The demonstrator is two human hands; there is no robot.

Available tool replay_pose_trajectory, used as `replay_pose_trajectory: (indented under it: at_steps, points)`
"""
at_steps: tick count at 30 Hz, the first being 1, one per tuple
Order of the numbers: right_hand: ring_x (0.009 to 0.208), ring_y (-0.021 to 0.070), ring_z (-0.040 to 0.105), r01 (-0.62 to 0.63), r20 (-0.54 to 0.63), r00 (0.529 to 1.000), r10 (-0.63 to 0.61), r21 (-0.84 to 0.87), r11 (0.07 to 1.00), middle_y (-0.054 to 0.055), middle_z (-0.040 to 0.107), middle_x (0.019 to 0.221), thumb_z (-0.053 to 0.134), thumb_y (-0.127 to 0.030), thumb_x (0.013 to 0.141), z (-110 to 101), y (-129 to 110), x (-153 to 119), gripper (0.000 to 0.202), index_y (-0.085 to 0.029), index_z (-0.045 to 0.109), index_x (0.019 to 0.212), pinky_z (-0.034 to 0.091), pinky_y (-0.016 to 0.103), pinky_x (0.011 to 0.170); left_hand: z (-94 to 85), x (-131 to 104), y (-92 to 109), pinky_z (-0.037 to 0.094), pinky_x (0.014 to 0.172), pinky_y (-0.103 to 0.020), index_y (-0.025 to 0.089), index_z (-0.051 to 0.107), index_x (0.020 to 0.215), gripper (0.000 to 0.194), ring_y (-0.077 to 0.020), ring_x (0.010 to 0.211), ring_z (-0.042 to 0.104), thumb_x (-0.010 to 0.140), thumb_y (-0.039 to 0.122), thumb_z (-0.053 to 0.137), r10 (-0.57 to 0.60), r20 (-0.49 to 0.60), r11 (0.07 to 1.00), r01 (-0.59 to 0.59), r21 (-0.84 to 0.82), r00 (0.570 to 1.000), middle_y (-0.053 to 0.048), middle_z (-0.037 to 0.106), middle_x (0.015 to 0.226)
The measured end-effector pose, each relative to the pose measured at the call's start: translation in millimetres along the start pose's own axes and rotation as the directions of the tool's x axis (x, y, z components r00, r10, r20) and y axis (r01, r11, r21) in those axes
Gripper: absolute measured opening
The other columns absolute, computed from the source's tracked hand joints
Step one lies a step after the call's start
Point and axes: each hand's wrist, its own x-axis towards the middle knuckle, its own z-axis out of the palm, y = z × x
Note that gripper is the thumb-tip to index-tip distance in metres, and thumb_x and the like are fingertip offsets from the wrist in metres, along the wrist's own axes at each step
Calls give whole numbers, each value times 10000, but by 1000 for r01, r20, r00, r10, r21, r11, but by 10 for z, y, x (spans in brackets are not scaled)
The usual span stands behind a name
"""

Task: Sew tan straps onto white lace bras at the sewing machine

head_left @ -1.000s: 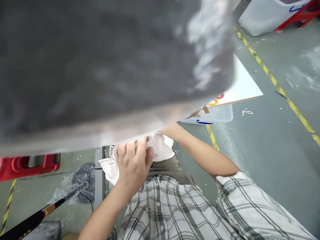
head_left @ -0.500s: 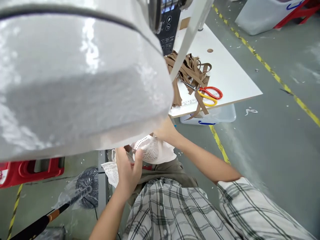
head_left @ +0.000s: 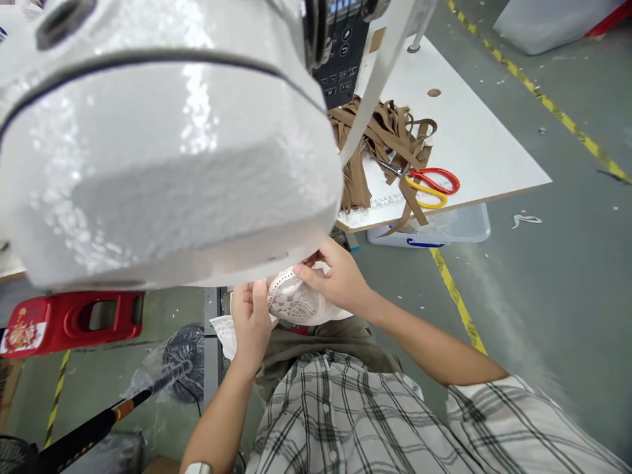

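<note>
White lace fabric point(head_left: 301, 306), shaped like a bra cup with a dotted edging, hangs above my lap. My left hand point(head_left: 251, 322) pinches its left edge between thumb and fingers. On the other side my right hand point(head_left: 338, 273) grips the upper right edge, thumb on top. Both hands are just under the front of a large white sewing machine point(head_left: 197, 178), whose head hides some fingertips and the far part of the fabric. A second lace piece point(head_left: 224, 334) hangs to the left, below my left hand.
On the white table point(head_left: 484, 151) lie brown fabric strips point(head_left: 390, 138) and scissors point(head_left: 434, 184) with red and yellow handles. A clear plastic box point(head_left: 459, 227) sits beneath. A red stool point(head_left: 111, 319) and a bagged pedestal base point(head_left: 185, 362) stand at left.
My right hand has come out from behind the machine head, and its thumb now shows on the lace edge. My left thumb has closed in on the fabric. The view has shifted slightly.
</note>
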Motion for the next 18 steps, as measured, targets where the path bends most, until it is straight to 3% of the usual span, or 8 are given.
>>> replay_pose_trajectory:
  at_steps: [9, 18]
  points:
    - [756, 144, 559, 1, 14, 1000, -1, -14, 1000, 8, 560, 860, 657, -383, 867, -21, -18, -13, 212, -226, 514, 869, 467, 284, 693, 48, 52, -43, 447, 599, -227, 188, 618, 873, 313, -138, 690, 571, 941, 475, 513, -197, -113, 968, 175, -180, 974, -8, 605, 774]
    - [753, 150, 551, -45, -8, 999, 44, -77, 996, -2, 556, 845, 716, -457, 802, 19, -72, -36, 336, -226, 493, 899, 435, 290, 681, 74, 109, -101, 457, 607, -239, 189, 612, 918, 317, -131, 647, 556, 914, 499, 546, -229, -147, 937, 178, -299, 962, 0, 608, 745]
